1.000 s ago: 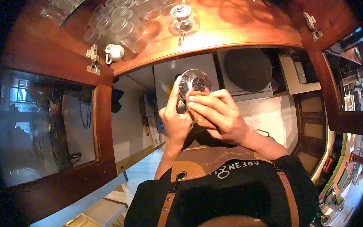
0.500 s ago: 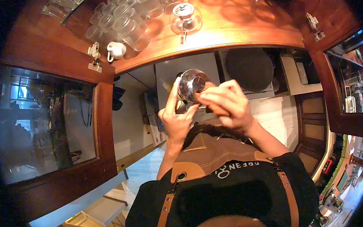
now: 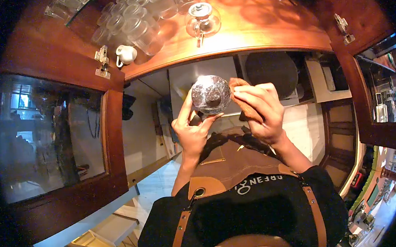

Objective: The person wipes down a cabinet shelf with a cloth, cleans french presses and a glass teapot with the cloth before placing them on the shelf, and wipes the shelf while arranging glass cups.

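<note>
Left to right, from my head view: left hand (image 3: 193, 126), thumb and fingers parted, grasping the shiny round piece (image 3: 211, 95) in the air, short of the wooden shelf (image 3: 247, 40). Its round face points up at me; long axis, if any, I can't tell. Right hand (image 3: 263, 111), fingers closed, pinches a brown cloth (image 3: 247, 106) by the piece's right rim.

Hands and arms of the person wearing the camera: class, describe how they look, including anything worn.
The left hand and right hand are bare, with no glove or watch visible. The forearms are uncovered up to black sleeves, which show no markings.
</note>
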Motion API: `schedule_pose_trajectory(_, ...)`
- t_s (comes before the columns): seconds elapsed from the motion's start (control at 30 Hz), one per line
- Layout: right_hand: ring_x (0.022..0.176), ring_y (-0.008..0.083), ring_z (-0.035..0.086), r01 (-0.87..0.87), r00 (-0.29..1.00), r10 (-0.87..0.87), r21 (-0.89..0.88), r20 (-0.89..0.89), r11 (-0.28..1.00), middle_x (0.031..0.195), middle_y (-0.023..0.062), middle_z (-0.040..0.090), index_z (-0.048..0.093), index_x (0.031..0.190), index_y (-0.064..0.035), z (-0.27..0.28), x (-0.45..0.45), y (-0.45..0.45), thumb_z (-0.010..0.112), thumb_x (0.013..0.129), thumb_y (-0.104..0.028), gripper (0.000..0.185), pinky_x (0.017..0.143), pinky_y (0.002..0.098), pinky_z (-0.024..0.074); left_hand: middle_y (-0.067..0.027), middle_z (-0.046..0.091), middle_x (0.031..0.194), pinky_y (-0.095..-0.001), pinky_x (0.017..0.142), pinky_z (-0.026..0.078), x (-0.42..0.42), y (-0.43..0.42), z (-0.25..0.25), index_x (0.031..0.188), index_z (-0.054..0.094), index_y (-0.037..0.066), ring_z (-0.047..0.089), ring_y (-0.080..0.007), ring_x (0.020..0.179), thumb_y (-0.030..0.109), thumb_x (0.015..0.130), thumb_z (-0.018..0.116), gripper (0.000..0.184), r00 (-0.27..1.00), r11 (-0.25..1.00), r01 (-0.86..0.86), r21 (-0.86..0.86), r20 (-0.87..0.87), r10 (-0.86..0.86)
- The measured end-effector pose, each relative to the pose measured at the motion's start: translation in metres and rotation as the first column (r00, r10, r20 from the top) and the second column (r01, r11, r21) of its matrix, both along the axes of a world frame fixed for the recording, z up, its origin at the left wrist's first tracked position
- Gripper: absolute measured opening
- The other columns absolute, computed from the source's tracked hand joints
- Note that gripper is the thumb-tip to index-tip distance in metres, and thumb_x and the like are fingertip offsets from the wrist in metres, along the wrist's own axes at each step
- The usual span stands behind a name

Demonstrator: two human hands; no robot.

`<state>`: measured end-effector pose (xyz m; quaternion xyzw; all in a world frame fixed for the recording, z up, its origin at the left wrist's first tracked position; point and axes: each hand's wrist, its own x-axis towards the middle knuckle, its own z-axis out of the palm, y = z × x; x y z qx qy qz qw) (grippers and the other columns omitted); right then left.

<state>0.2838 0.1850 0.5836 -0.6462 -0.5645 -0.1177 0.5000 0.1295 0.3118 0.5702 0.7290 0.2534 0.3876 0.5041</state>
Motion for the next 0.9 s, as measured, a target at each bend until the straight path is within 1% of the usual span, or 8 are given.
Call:
schedule_pose_trajectory(0.1, 0.095, 0.0283, 0.063, -0.201, 0.979, 0.204, -0.103, 0.012, 0.974, 0.117, 0.0078, 0.070, 0.070, 0.117, -0.0039, 0.011, -0.020, -0.003, 0.068, 0.069, -0.008, 0.048, 0.089, 0.0381, 0.0474, -0.0117, 0.070, 0.118, -0.0305, 0.092, 0.054, -0.001, 0.000, -0.005, 0.134, 0.057, -0.006, 0.067, -0.0172, 0.104, -0.007, 0.071, 0.082, 0.068, 1.000, 0.997, -0.009, -0.082, -0.008, 0.008)
schedule_pose_trajectory(0.27, 0.108, 0.0229, 0.067, -0.169, 0.986, 0.170, -0.050, -0.001, 0.984, 0.115, 0.0088, 0.071, 0.073, 0.109, -0.0074, -0.010, 0.015, 0.006, 0.059, 0.063, -0.003, 0.048, 0.086, 0.0362, 0.0458, -0.0123, 0.069, 0.121, -0.0324, 0.092, 0.055, -0.005, 0.003, -0.009, 0.136, 0.056, -0.005, 0.067, -0.0182, 0.105, -0.004, 0.069, 0.084, 0.073, 0.995, 0.995, 0.075, -0.066, -0.067, -0.079)
schedule_pose_trajectory(0.37, 0.107, 0.0290, 0.065, -0.261, 0.870, 0.217, -0.041, -0.442, 0.965, 0.119, 0.0167, 0.066, 0.072, 0.109, -0.0013, 0.005, 0.040, 0.005, 0.050, 0.064, 0.011, 0.052, 0.100, 0.0378, 0.0504, -0.0115, 0.073, 0.111, -0.0273, 0.078, 0.054, -0.008, 0.002, -0.008, 0.137, 0.057, 0.000, 0.065, -0.0113, 0.086, 0.007, 0.068, 0.089, 0.076, 0.988, 0.993, 0.112, 0.035, -0.111, -0.108)
schedule_pose_trajectory(0.4, 0.108, 0.0270, 0.065, -0.236, 0.918, 0.204, -0.057, -0.341, 0.970, 0.115, 0.0180, 0.067, 0.073, 0.108, -0.0020, 0.006, 0.052, 0.004, 0.051, 0.067, 0.007, 0.047, 0.099, 0.0384, 0.0512, -0.0103, 0.076, 0.103, -0.0226, 0.064, 0.052, -0.009, 0.000, -0.008, 0.138, 0.058, 0.003, 0.061, -0.0044, 0.070, 0.015, 0.069, 0.091, 0.077, 0.980, 0.979, 0.153, 0.134, -0.147, -0.133)
schedule_pose_trajectory(0.67, 0.086, 0.0294, 0.056, -0.593, 0.797, 0.588, -0.358, -0.138, 0.721, 0.097, 0.0095, 0.069, 0.068, 0.106, -0.0035, 0.062, 0.030, 0.024, 0.059, 0.074, -0.006, 0.033, 0.082, 0.0390, 0.0493, -0.0191, 0.072, 0.111, -0.0311, 0.071, 0.058, -0.013, -0.006, -0.007, 0.136, 0.059, 0.004, 0.075, -0.0245, 0.087, 0.021, 0.070, 0.090, 0.076, 0.970, 0.933, 0.218, 0.288, -0.171, -0.174)
schedule_pose_trajectory(0.73, 0.087, 0.0302, 0.056, -0.602, 0.778, 0.609, -0.464, -0.156, 0.650, 0.095, 0.0108, 0.067, 0.067, 0.105, -0.0030, 0.064, 0.044, 0.028, 0.060, 0.076, -0.008, 0.030, 0.082, 0.0400, 0.0493, -0.0180, 0.073, 0.105, -0.0315, 0.070, 0.059, -0.014, -0.007, -0.009, 0.136, 0.059, 0.004, 0.076, -0.0248, 0.084, 0.023, 0.070, 0.090, 0.075, 0.980, 0.931, 0.187, 0.313, -0.118, -0.157)
schedule_pose_trajectory(0.8, 0.088, 0.0341, 0.057, -0.494, 0.846, 0.514, -0.563, -0.139, 0.662, 0.088, 0.0142, 0.064, 0.064, 0.098, -0.0039, 0.062, 0.051, 0.034, 0.060, 0.081, -0.013, 0.020, 0.081, 0.0431, 0.0499, -0.0160, 0.075, 0.100, -0.0315, 0.069, 0.059, -0.019, -0.008, -0.007, 0.135, 0.060, 0.005, 0.076, -0.0249, 0.081, 0.022, 0.071, 0.089, 0.072, 0.935, 0.951, 0.222, 0.217, -0.325, -0.145)
schedule_pose_trajectory(0.9, 0.086, 0.0350, 0.057, -0.520, 0.802, 0.595, -0.535, -0.041, 0.665, 0.084, 0.0143, 0.062, 0.060, 0.091, -0.0038, 0.060, 0.038, 0.039, 0.063, 0.080, -0.014, 0.015, 0.078, 0.0442, 0.0495, -0.0159, 0.075, 0.095, -0.0315, 0.065, 0.058, -0.018, -0.008, -0.010, 0.134, 0.062, 0.005, 0.075, -0.0241, 0.073, 0.025, 0.069, 0.090, 0.073, 0.971, 0.942, 0.169, 0.291, -0.215, -0.108)
